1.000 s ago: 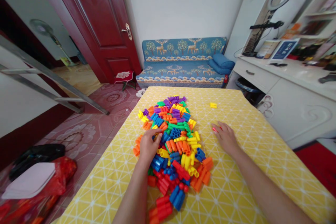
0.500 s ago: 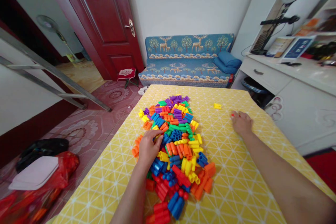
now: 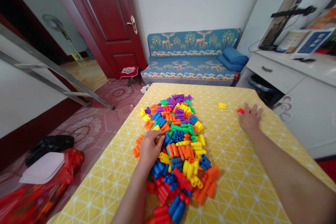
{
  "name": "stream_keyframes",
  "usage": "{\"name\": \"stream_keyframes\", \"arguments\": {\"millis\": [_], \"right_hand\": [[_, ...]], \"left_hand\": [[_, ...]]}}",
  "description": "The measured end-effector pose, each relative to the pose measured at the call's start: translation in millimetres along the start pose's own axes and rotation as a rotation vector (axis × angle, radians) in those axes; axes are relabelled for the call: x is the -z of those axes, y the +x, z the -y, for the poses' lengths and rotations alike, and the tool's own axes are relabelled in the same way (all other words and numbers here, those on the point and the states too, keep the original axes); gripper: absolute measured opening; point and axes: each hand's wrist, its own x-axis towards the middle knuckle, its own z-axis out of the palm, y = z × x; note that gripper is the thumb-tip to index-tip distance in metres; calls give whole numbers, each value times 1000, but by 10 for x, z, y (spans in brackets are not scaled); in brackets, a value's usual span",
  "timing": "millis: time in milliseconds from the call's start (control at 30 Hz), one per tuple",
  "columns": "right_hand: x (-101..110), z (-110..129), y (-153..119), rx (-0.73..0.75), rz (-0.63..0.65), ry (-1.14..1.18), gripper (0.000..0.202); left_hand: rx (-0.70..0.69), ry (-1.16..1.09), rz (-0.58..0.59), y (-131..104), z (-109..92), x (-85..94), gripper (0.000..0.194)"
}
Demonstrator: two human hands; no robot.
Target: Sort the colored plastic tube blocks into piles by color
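Note:
A long heap of plastic pieces in red, orange, yellow, green, blue and purple [image 3: 178, 135] lies on a table with a yellow patterned cloth [image 3: 231, 157]. At the heap's left side is my left hand [image 3: 150, 148], thumb and fingers curled towards each other beside blue and orange pieces; whatever is between the fingertips is too small to tell. My right hand [image 3: 251, 119] rests near the table's far right, fingers spread, with a red piece [image 3: 240, 111] beside its thumb side. Left of that lies a separate yellow piece [image 3: 222, 105].
A blue patterned sofa [image 3: 191, 66] stands behind the table. White drawers [image 3: 270, 71] are on the right. On the floor at left are a metal ladder [image 3: 55, 77], a red bag [image 3: 72, 162] and a small red stool [image 3: 130, 71].
My right hand has opened its fingers, and the red piece now shows on the cloth beside it. My left hand has hardly moved. The view has shifted slightly.

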Motion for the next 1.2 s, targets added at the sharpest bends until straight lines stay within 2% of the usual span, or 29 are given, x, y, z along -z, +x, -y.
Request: {"name": "stream_keyframes", "arguments": {"millis": [100, 267, 367, 500, 633, 767, 867, 1000, 1200], "right_hand": [[30, 50, -96, -62, -53, 11, 69], [89, 148, -305, -212, 42, 5, 79], [138, 218, -479, -231, 57, -9, 82], [221, 384, -764, -186, 70, -10, 85], [266, 713, -1068, -93, 90, 73, 79], [255, 1134, -1361, 199, 96, 521, 68], [259, 1344, -1517, 374, 153, 797, 65], [319, 1399, -1590, 355, 155, 888, 49], [400, 1364, -1630, 226, 90, 947, 44]], "left_hand": [[-2, 1, 0, 3, 3, -6, 18], [-2, -2, 6, 4, 12, -5, 19], [-15, 5, 3, 0, 23, -7, 19], [-22, 7, -6, -8, 36, -19, 19], [-20, 5, -17, -11, 38, -27, 19], [-24, -1, -26, -12, 22, -12, 19], [-28, -5, -22, -13, 13, -1, 18], [-33, 4, -27, -17, 18, -3, 19], [-28, 9, -33, -20, 29, -12, 18]]}}
